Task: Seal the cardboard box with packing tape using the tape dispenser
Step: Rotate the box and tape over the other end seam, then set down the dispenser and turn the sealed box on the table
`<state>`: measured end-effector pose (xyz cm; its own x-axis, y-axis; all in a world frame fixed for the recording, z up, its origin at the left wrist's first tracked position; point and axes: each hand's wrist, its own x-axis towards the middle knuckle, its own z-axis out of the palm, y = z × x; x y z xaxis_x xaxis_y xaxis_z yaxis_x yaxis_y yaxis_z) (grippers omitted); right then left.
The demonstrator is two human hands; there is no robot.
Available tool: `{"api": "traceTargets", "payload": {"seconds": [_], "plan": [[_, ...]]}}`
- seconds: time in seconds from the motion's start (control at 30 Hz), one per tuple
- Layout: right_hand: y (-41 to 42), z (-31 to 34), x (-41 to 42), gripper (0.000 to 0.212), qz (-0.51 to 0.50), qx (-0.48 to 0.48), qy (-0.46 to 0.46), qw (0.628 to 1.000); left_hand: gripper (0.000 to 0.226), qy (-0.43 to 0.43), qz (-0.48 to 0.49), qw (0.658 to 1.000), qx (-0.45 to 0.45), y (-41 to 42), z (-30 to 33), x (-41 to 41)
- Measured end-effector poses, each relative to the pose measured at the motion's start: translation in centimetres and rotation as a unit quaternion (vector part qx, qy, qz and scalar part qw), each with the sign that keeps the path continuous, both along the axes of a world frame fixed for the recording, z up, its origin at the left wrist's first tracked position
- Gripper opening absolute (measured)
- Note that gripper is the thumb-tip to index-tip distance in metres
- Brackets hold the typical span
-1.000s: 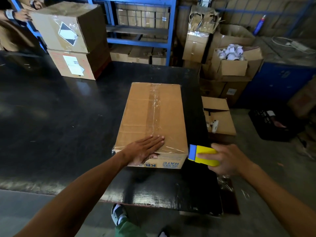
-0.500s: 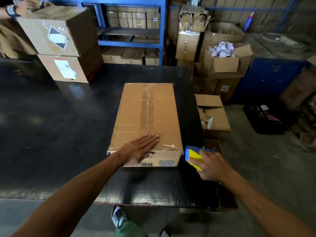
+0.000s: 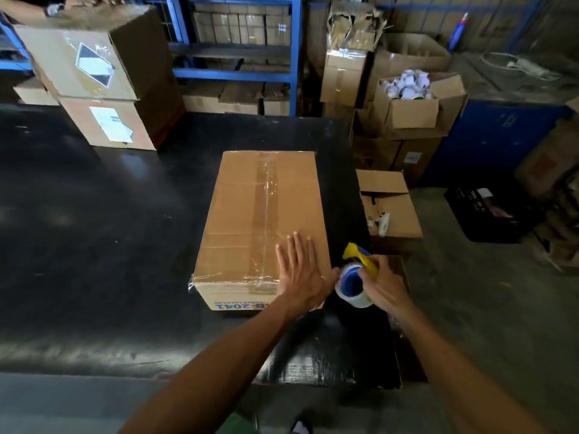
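The cardboard box [image 3: 263, 227] is a plain brown corrugated carton, rectangular, resting flat near the right side of the counter [image 3: 94, 245], a dark, glossy, scuffed surface; its long axis runs from the person toward the far edge of the counter; a strip of clear, glossy packing tape [image 3: 268, 195] lies along that axis down the middle of the top face and wrinkles where it folds over the near edge; blue lettering on the near end face reads upside down. The left hand [image 3: 300, 274] lies palm-down on the near right corner of the top face, fingers spread apart and flat, clamping nothing. The right hand [image 3: 380, 285] is closed around the tape dispenser [image 3: 358, 272] just beside the box's near right corner; the dispenser has a yellow and blue plastic body carrying a clear tape roll on a round blue core; the core's open end faces the camera and the yellow end points up and away from the person.
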<state>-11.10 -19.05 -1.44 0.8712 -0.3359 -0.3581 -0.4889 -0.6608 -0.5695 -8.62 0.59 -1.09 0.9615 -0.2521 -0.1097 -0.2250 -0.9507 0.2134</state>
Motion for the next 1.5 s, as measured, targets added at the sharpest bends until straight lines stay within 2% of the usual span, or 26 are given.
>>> {"api": "traceTargets", "payload": {"seconds": [0.13, 0.33, 0.47, 0.57, 0.7, 0.83, 0.97, 1.17, 1.23, 1.37, 1.5], "plan": [[0.4, -3.3, -0.4, 0.036, -0.035, -0.01, 0.037, 0.999, 0.1, 0.003, 0.015, 1.0, 0.019, -0.4, 0.0, -0.1], [1.4, -6.8, -1.2, 0.06, -0.006, -0.097, 0.054, 0.994, 0.1, 0.049, 0.038, 0.997, 0.036, -1.3, 1.4, 0.0], [0.9, -7.4, -1.0, 0.055, -0.001, -0.108, 0.066, 0.992, 0.107, 0.085, 0.065, 0.994, 0.002, -1.5, 2.0, 0.6], [0.1, -7.0, -0.7, 0.041, -0.004, -0.084, 0.091, 0.992, 0.11, 0.079, 0.071, 0.994, -0.025, -1.2, 2.2, 0.5], [-0.2, -4.3, 0.6, 0.058, -0.027, -0.015, 0.079, 0.996, 0.126, 0.047, 0.099, 0.993, -0.04, -0.2, 2.3, 0.1], [2.0, 1.2, 4.0, 0.069, 0.017, 0.015, 0.011, 1.0, 0.144, 0.097, 0.153, 0.983, -0.01, 1.4, 2.4, 0.3], [6.2, 4.5, 8.2, 0.071, 0.174, -0.042, -0.033, 0.983, 0.146, 0.121, 0.126, 0.985, 0.008, 4.8, 2.3, 0.8], [13.7, 3.1, 11.4, 0.07, 0.363, -0.181, -0.038, 0.913, 0.147, 0.131, 0.05, 0.989, 0.038, 14.0, 2.6, 1.6], [16.5, 2.1, 10.6, 0.068, 0.365, -0.185, -0.049, 0.911, 0.148, 0.142, 0.02, 0.988, 0.049, 17.3, 2.9, 2.1], [22.2, 1.3, 8.0, 0.069, 0.294, -0.225, -0.103, 0.923, 0.152, 0.193, -0.031, 0.976, 0.092, 23.0, 4.1, 4.0], [26.4, 2.4, 8.0, 0.072, 0.284, -0.275, -0.142, 0.907, 0.15, 0.231, -0.044, 0.958, 0.161, 27.4, 6.7, 6.4]]}}
